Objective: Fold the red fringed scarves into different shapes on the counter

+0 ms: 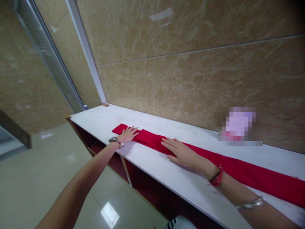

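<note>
A long strip of red cloth (240, 168) lies along the white top of a cabinet (147, 159), running from the left part to the right edge of the view. Its left end looks folded, with a layered step between my hands. My left hand (128, 134) rests flat on the cloth near that end, fingers spread. Further right, my right hand (182, 152) lies on the cloth with its fingers stretched out. Neither hand grips anything.
Behind the cabinet stands a tan marble-tiled wall (190, 82). A blurred pink and white item (239, 124) leans at the wall on the right. Dark red open compartments (152, 184) show below the top. The tiled floor (59, 159) is at the left.
</note>
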A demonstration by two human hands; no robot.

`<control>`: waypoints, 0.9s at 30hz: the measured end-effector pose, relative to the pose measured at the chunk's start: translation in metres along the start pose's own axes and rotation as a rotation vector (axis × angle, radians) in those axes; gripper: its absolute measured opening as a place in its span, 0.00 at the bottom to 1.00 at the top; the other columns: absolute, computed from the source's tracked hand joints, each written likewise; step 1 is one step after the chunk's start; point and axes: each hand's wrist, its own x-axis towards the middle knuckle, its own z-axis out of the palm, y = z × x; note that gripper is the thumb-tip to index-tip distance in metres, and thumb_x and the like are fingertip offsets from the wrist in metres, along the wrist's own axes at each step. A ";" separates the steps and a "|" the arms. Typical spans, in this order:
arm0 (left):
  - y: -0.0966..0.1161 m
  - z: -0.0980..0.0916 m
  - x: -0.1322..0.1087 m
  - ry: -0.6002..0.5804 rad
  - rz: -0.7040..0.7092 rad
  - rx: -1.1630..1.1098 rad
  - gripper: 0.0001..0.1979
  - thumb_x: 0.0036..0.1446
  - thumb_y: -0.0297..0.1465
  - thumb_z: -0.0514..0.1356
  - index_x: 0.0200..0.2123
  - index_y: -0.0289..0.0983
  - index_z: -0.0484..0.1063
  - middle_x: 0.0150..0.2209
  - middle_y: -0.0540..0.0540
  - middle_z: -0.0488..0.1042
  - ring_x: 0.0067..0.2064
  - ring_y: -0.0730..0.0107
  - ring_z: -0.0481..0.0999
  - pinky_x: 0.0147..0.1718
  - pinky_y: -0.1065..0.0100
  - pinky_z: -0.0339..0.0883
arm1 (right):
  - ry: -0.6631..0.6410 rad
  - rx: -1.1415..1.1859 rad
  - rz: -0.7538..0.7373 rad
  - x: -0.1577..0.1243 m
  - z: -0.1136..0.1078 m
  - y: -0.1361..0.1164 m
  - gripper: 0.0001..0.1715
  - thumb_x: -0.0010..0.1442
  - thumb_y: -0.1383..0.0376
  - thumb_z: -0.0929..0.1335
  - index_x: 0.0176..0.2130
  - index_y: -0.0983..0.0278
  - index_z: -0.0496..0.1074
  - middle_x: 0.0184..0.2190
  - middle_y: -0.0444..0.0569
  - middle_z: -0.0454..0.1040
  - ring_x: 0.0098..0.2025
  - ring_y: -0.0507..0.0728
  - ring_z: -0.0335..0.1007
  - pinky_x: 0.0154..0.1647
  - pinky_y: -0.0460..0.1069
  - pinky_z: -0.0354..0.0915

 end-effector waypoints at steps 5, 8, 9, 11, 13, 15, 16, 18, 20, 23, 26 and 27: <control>-0.013 0.001 0.000 0.005 -0.041 -0.043 0.24 0.63 0.41 0.43 0.60 0.43 0.52 0.63 0.41 0.50 0.63 0.53 0.48 0.54 0.45 0.49 | -0.088 0.057 0.004 0.032 0.025 0.009 0.29 0.64 0.56 0.54 0.62 0.62 0.51 0.62 0.52 0.51 0.64 0.59 0.43 0.62 0.61 0.42; -0.029 -0.007 -0.005 0.032 0.063 -0.083 0.23 0.62 0.39 0.45 0.59 0.41 0.55 0.61 0.41 0.54 0.62 0.57 0.51 0.56 0.53 0.50 | -0.096 0.075 0.012 0.030 0.031 0.014 0.29 0.65 0.55 0.52 0.62 0.60 0.51 0.63 0.50 0.50 0.64 0.58 0.42 0.62 0.61 0.40; -0.032 -0.010 -0.009 0.034 0.112 -0.101 0.24 0.62 0.40 0.47 0.59 0.40 0.55 0.62 0.41 0.53 0.62 0.58 0.51 0.57 0.55 0.50 | -0.091 0.082 0.015 0.029 0.032 0.015 0.29 0.65 0.55 0.52 0.62 0.59 0.51 0.63 0.49 0.51 0.64 0.58 0.42 0.62 0.61 0.40; -0.036 -0.016 -0.019 0.025 0.205 -0.122 0.31 0.57 0.44 0.52 0.61 0.39 0.52 0.63 0.41 0.49 0.63 0.57 0.49 0.57 0.59 0.49 | -0.081 0.097 0.022 0.028 0.032 0.015 0.28 0.65 0.55 0.52 0.62 0.59 0.52 0.62 0.49 0.51 0.64 0.57 0.42 0.62 0.61 0.40; -0.035 -0.020 -0.028 0.030 0.258 -0.119 0.37 0.52 0.47 0.57 0.61 0.38 0.50 0.64 0.40 0.46 0.63 0.56 0.48 0.58 0.60 0.48 | -0.071 0.112 0.028 0.028 0.031 0.014 0.27 0.65 0.56 0.52 0.61 0.58 0.53 0.62 0.48 0.52 0.64 0.57 0.43 0.62 0.61 0.41; -0.032 -0.021 -0.033 0.063 0.292 -0.106 0.34 0.54 0.44 0.56 0.61 0.37 0.51 0.63 0.41 0.50 0.62 0.59 0.51 0.58 0.62 0.48 | -0.065 0.126 0.029 0.029 0.031 0.013 0.27 0.65 0.57 0.52 0.61 0.59 0.54 0.62 0.48 0.53 0.64 0.57 0.43 0.62 0.61 0.41; -0.031 -0.021 -0.033 0.082 0.308 -0.099 0.30 0.57 0.40 0.54 0.60 0.36 0.53 0.62 0.41 0.53 0.61 0.62 0.54 0.58 0.62 0.49 | -0.064 0.131 0.030 0.029 0.031 0.013 0.27 0.65 0.57 0.52 0.61 0.59 0.54 0.62 0.48 0.53 0.64 0.57 0.44 0.62 0.61 0.41; -0.033 -0.019 -0.031 0.110 0.344 -0.074 0.24 0.59 0.32 0.50 0.59 0.36 0.55 0.60 0.43 0.58 0.59 0.66 0.57 0.58 0.64 0.50 | -0.064 0.135 0.027 0.029 0.030 0.012 0.27 0.65 0.58 0.53 0.61 0.60 0.54 0.62 0.49 0.53 0.63 0.57 0.44 0.62 0.61 0.41; -0.041 -0.016 -0.027 0.123 0.367 -0.034 0.24 0.58 0.25 0.47 0.59 0.35 0.56 0.59 0.44 0.60 0.59 0.67 0.59 0.57 0.63 0.51 | -0.064 0.133 0.025 0.028 0.030 0.012 0.26 0.65 0.58 0.53 0.60 0.60 0.55 0.61 0.49 0.54 0.63 0.57 0.44 0.62 0.61 0.41; -0.060 -0.016 -0.022 0.140 0.356 0.028 0.27 0.55 0.19 0.45 0.59 0.35 0.56 0.59 0.44 0.60 0.59 0.67 0.59 0.57 0.61 0.52 | -0.052 0.130 0.018 0.028 0.030 0.012 0.26 0.65 0.58 0.53 0.60 0.59 0.56 0.61 0.49 0.54 0.63 0.57 0.45 0.62 0.61 0.41; -0.080 -0.021 -0.022 0.140 0.271 0.090 0.28 0.56 0.18 0.42 0.59 0.36 0.55 0.60 0.43 0.57 0.60 0.66 0.56 0.58 0.62 0.51 | -0.047 0.126 0.006 0.027 0.032 0.013 0.26 0.65 0.58 0.53 0.60 0.59 0.55 0.61 0.49 0.54 0.63 0.57 0.45 0.62 0.61 0.42; -0.085 -0.022 -0.022 0.145 0.225 0.110 0.27 0.57 0.18 0.43 0.60 0.36 0.54 0.61 0.43 0.56 0.61 0.65 0.54 0.58 0.62 0.50 | -0.047 0.125 0.003 0.027 0.033 0.014 0.26 0.65 0.57 0.53 0.60 0.59 0.55 0.61 0.48 0.54 0.63 0.57 0.45 0.62 0.61 0.43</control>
